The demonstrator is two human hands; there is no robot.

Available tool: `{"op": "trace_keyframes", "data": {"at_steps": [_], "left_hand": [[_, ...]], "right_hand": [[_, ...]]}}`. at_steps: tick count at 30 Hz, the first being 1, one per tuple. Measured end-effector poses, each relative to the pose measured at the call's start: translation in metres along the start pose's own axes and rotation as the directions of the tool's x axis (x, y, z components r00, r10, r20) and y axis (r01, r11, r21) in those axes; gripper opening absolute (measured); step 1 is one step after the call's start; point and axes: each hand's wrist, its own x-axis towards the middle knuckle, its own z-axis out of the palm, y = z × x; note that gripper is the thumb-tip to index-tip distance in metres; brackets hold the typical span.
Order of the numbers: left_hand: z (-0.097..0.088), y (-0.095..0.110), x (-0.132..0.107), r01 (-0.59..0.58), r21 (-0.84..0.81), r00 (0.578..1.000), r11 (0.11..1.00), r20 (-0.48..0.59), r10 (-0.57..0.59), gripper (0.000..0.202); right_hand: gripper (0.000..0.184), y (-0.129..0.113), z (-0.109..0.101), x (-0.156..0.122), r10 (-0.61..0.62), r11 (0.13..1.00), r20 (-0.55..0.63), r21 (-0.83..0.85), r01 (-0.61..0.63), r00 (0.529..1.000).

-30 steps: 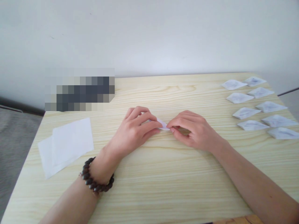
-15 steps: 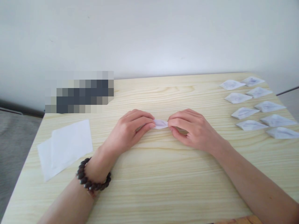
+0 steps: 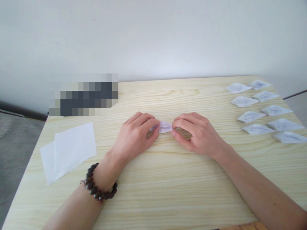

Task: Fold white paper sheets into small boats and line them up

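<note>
Between my hands, over the middle of the table, is a small folded paper boat (image 3: 165,127), white and pointed at its ends. My left hand (image 3: 137,135) pinches its left part between thumb and fingers, which hide some of it. At the right tip, my right hand (image 3: 195,132) grips the paper with thumb and index finger. A dark bead bracelet circles my left wrist. Several similar folded paper boats (image 3: 250,117) lie in two columns at the table's right side.
Two overlapping white paper sheets (image 3: 75,148) lie on the left of the light wooden table (image 3: 153,198). Behind them sits a dark pixelated object (image 3: 86,99). A white wall (image 3: 153,38) stands along the back edge.
My left thumb and fingers have shifted on the paper boat, and more of its middle shows with a crease. My right hand stays at the right tip.
</note>
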Motion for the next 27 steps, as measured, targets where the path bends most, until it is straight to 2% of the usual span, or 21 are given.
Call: {"op": "trace_keyframes", "data": {"at_steps": [8, 20, 27], "left_hand": [[0.006, 0.013, 0.000, 0.022, 0.122, 1.000, 0.992, -0.006, -0.021, 0.013], [0.010, 0.022, -0.001, 0.112, 0.161, 0.993, 0.981, 0.025, -0.117, 0.010], [0.013, 0.021, 0.000, 0.145, 0.171, 0.988, 0.975, 0.032, -0.152, 0.013]], "right_hand": [[0.006, -0.009, 0.009, 0.004, 0.085, 0.994, -0.037, -0.069, -0.087, 0.996], [0.012, -0.020, 0.017, 0.009, 0.215, 0.965, -0.009, -0.150, -0.214, 0.977], [0.010, -0.017, 0.021, 0.011, 0.251, 0.962, 0.006, -0.113, -0.249, 0.968]]}}
